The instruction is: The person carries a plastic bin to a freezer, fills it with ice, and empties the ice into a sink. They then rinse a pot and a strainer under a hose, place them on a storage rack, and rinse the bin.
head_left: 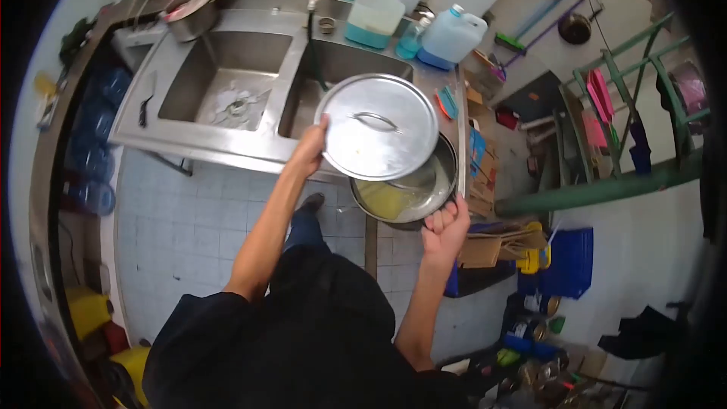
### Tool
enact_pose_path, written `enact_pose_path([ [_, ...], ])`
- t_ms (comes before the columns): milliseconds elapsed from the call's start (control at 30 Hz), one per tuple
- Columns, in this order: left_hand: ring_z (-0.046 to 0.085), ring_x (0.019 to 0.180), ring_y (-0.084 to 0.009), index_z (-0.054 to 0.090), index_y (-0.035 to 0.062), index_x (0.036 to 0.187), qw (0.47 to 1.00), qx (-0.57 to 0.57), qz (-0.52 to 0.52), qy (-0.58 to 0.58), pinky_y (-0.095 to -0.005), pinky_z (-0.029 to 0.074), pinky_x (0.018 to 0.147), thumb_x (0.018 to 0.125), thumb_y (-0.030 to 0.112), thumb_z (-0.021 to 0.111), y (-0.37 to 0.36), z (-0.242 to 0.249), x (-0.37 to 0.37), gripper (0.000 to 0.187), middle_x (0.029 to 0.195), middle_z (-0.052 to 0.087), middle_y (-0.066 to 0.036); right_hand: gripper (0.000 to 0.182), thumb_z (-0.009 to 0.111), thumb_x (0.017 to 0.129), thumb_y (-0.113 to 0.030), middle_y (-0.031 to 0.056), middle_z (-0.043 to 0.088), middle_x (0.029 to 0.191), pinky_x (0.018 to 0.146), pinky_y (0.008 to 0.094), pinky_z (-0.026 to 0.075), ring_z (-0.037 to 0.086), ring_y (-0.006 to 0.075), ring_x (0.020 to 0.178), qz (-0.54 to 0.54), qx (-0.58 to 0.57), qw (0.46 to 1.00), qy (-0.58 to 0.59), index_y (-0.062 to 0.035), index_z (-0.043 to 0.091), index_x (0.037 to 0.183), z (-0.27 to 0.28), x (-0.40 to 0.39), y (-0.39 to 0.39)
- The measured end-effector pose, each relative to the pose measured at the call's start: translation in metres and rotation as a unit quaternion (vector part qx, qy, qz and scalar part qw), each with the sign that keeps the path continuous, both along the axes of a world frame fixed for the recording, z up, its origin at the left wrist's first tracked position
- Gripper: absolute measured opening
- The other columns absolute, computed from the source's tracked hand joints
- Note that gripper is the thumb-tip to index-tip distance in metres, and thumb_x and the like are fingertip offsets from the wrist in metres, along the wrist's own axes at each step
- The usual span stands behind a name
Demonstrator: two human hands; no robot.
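Note:
A round metal pot lid [371, 144] with a loop handle on top is pinched at its left edge by my left hand [308, 149]. Beneath the lid, and partly covered by it, is a large metal pot [450, 174] with yellowish liquid [384, 199] inside. The fingers of my right hand [445, 226] are curled closed at the pot's near right rim. The pot overlaps the right front edge of the steel sink counter [261, 144] in this view.
Two sink basins [227, 79] lie to the left, with a knife [146, 98] beside them. Another pot [191, 15] stands at the back left. A blue-liquid jug [453, 36] and a tub [375, 21] stand behind. Cardboard [500, 246] is at the right.

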State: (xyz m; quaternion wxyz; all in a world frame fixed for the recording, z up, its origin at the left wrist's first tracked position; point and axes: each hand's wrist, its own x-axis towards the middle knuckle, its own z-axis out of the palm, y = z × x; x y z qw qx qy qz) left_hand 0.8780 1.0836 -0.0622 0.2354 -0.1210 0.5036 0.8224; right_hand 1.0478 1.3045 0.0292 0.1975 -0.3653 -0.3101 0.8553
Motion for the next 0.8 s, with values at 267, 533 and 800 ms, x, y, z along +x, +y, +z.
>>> enact_pose_path([
  [267,0.058,0.109,-0.0233,0.045,-0.0069,0.127,0.981,0.114,-0.068,-0.139,-0.0365,0.047,0.094,0.100,0.037,0.036,-0.007,-0.037,-0.085,0.052,0.123,0.056,-0.017,0.037,0.060,0.088,-0.033,-0.0078,0.022,0.041,0.038,0.0269,0.021,0.017,0.0083,0.032,-0.039,0.072,0.993,-0.085,-0.0180,0.038,0.063,-0.033,-0.166,-0.015],
  [533,0.061,0.102,-0.0222,0.044,-0.0058,0.127,0.955,0.164,-0.118,-0.220,-0.0360,0.052,0.089,0.099,0.035,0.040,0.004,-0.078,-0.117,0.049,0.118,0.059,-0.015,0.034,0.052,0.094,-0.027,0.0118,0.066,0.097,0.071,0.0308,0.055,0.066,0.0212,0.085,-0.030,0.152,0.982,-0.108,0.0045,0.061,0.102,-0.053,-0.226,-0.021],
  [800,0.064,0.093,-0.0183,0.049,-0.0050,0.122,0.916,0.235,-0.142,-0.292,-0.0332,0.056,0.079,0.099,0.035,0.043,0.014,-0.100,-0.141,0.046,0.112,0.061,-0.012,0.035,0.056,0.093,-0.024,0.0109,0.065,0.081,0.061,0.0303,0.051,0.061,0.0173,0.068,-0.066,0.388,0.895,-0.209,0.0100,0.064,0.089,-0.045,-0.261,-0.029],
])
